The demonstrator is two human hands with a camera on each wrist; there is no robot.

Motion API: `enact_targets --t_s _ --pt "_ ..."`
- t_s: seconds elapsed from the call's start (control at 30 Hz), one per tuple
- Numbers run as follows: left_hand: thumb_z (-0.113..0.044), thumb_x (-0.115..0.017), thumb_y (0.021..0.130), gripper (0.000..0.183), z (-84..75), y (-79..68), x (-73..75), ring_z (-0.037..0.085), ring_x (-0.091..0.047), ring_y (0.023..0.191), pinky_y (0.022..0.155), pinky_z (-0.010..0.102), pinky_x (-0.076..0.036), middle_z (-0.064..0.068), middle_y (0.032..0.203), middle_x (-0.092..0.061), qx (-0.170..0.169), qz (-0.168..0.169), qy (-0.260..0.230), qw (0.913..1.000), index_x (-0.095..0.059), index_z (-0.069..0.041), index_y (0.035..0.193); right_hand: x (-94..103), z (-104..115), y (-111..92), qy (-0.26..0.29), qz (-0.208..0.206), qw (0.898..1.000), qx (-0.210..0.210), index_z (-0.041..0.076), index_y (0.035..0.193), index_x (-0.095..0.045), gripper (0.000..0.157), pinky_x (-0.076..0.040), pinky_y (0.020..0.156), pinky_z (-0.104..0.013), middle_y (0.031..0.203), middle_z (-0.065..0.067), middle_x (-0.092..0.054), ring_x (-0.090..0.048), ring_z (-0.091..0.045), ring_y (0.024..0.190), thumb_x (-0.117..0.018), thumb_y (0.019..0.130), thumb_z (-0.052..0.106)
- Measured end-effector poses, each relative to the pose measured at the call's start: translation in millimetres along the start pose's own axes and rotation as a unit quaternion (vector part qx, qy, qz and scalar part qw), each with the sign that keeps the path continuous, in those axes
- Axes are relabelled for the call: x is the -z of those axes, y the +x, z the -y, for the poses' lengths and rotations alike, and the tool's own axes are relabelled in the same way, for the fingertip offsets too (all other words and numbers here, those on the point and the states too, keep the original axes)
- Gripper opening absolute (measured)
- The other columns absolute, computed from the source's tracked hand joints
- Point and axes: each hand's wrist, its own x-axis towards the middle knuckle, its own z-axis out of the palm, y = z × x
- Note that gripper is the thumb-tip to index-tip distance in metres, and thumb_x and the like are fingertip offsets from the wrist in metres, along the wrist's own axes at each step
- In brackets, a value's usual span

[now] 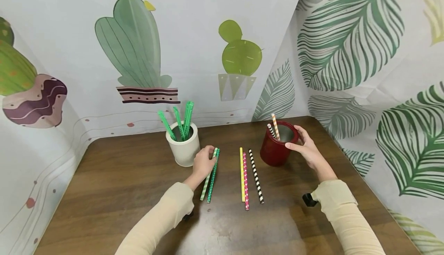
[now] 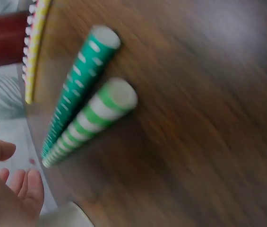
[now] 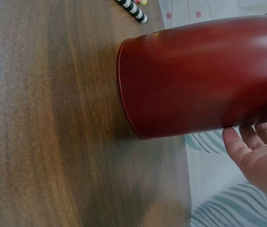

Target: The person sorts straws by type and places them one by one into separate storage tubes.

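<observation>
My left hand (image 1: 203,162) is over the far ends of two paper straws on the table, a light-green striped straw (image 1: 206,187) and a dark-green straw with white marks (image 1: 212,182). In the left wrist view that left hand (image 2: 12,189) shows its thumb apart from its fingers, with nothing between them. My right hand (image 1: 306,149) holds the side of a dark red cup (image 1: 272,151), thumb at the near rim and fingers toward the back. An orange-striped straw (image 1: 275,122) and a black-striped straw (image 1: 270,128) lean inside this cup.
A white cup (image 1: 185,151) with several bright green straws (image 1: 187,118) stands behind my left hand. Between the cups lie a yellow straw (image 1: 242,174), a pink dotted straw (image 1: 246,182) and a black-and-white striped straw (image 1: 256,176). A patterned cloth (image 1: 201,54) hangs behind the wooden table (image 1: 114,178).
</observation>
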Motion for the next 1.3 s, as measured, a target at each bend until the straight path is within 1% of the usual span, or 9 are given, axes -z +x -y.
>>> enact_targets --t_s 0.2,0.4,0.63,0.77,0.93,1.03,1.13,1.23,1.3 --pt "-0.006 -0.065 0.072 0.037 17.5 -1.3 -0.3 0.020 -0.063 0.078 0.069 0.034 -0.049 0.011 0.096 -0.064 0.026 0.023 -0.039 0.9986 -0.056 -0.005 0.108 0.5 -1.2 0.3 0.001 0.003 1.000 0.002 0.009 0.141 -0.010 0.079 -0.033 0.083 -0.011 0.145 -0.017 -0.015 -0.019 -0.030 0.129 -0.061 0.081 0.010" --pt "-0.005 -0.068 0.072 0.041 23.8 -6.2 -0.3 0.019 -0.062 0.076 0.068 0.032 -0.049 0.012 0.095 -0.063 0.024 0.053 -0.027 0.9979 -0.055 -0.005 0.111 0.3 -1.7 0.5 0.001 0.007 1.000 -0.005 0.011 0.141 -0.010 0.080 -0.033 0.083 -0.013 0.145 -0.017 -0.014 -0.019 -0.030 0.130 -0.062 0.081 0.014" --pt "-0.009 -0.070 0.072 0.039 25.9 -11.8 0.1 0.024 -0.061 0.079 0.071 0.039 -0.048 0.009 0.086 -0.064 0.020 0.053 0.007 0.9984 -0.056 -0.006 0.108 1.0 -3.7 1.6 -0.001 0.007 1.000 0.001 0.007 0.141 -0.008 0.081 -0.034 0.080 -0.009 0.145 -0.018 -0.014 -0.018 -0.033 0.130 -0.062 0.081 0.013" --pt "-0.011 -0.071 0.072 0.039 26.8 -13.3 0.2 0.024 -0.060 0.076 0.069 0.039 -0.048 0.007 0.080 -0.064 0.020 0.055 0.021 0.9981 -0.056 -0.006 0.108 0.8 -3.9 2.0 -0.002 0.008 1.000 0.002 0.008 0.141 -0.008 0.080 -0.034 0.079 -0.009 0.145 -0.018 -0.014 -0.018 -0.034 0.130 -0.061 0.081 0.012" --pt "-0.010 -0.070 0.071 0.039 27.6 -13.3 -0.1 0.022 -0.059 0.072 0.065 0.036 -0.047 0.006 0.077 -0.064 0.020 0.059 0.031 0.9976 -0.055 -0.007 0.107 0.8 -2.1 0.8 -0.002 0.009 1.000 0.001 0.009 0.141 -0.008 0.080 -0.033 0.084 -0.015 0.145 -0.016 -0.015 -0.019 -0.032 0.131 -0.060 0.082 0.010" --pt "-0.010 -0.069 0.071 0.039 27.5 -13.1 0.0 0.021 -0.058 0.072 0.064 0.035 -0.047 0.005 0.077 -0.063 0.025 0.065 0.031 0.9971 -0.055 -0.007 0.107 0.7 -1.1 0.8 -0.003 0.009 1.000 -0.001 0.008 0.141 -0.007 0.080 -0.032 0.089 -0.024 0.146 -0.016 -0.015 -0.019 -0.032 0.131 -0.060 0.082 0.010" --pt "-0.010 -0.067 0.071 0.037 26.4 -12.9 1.4 0.021 -0.058 0.071 0.064 0.035 -0.046 0.005 0.077 -0.063 0.032 0.069 0.017 0.9970 -0.056 -0.007 0.107 0.6 -1.0 1.2 -0.004 0.009 1.000 -0.001 0.009 0.141 -0.007 0.080 -0.031 0.093 -0.031 0.145 -0.016 -0.015 -0.019 -0.031 0.131 -0.061 0.082 0.010" --pt "-0.009 -0.065 0.070 0.035 23.6 -12.2 3.2 0.019 -0.056 0.068 0.062 0.034 -0.045 0.003 0.075 -0.061 0.026 0.064 -0.008 0.9976 -0.057 -0.006 0.103 0.8 -2.0 1.6 -0.006 0.008 1.000 -0.001 0.010 0.141 -0.008 0.079 -0.031 0.094 -0.030 0.145 -0.017 -0.015 -0.019 -0.030 0.130 -0.061 0.082 0.011" --pt "-0.011 -0.064 0.069 0.032 21.7 -11.0 4.2 0.015 -0.052 0.063 0.058 0.030 -0.042 0.001 0.072 -0.060 0.005 0.051 -0.025 0.9984 -0.058 -0.007 0.101 1.0 -2.5 1.8 -0.007 0.008 1.000 -0.002 0.010 0.141 -0.009 0.079 -0.031 0.093 -0.028 0.145 -0.017 -0.015 -0.019 -0.030 0.130 -0.061 0.082 0.012"
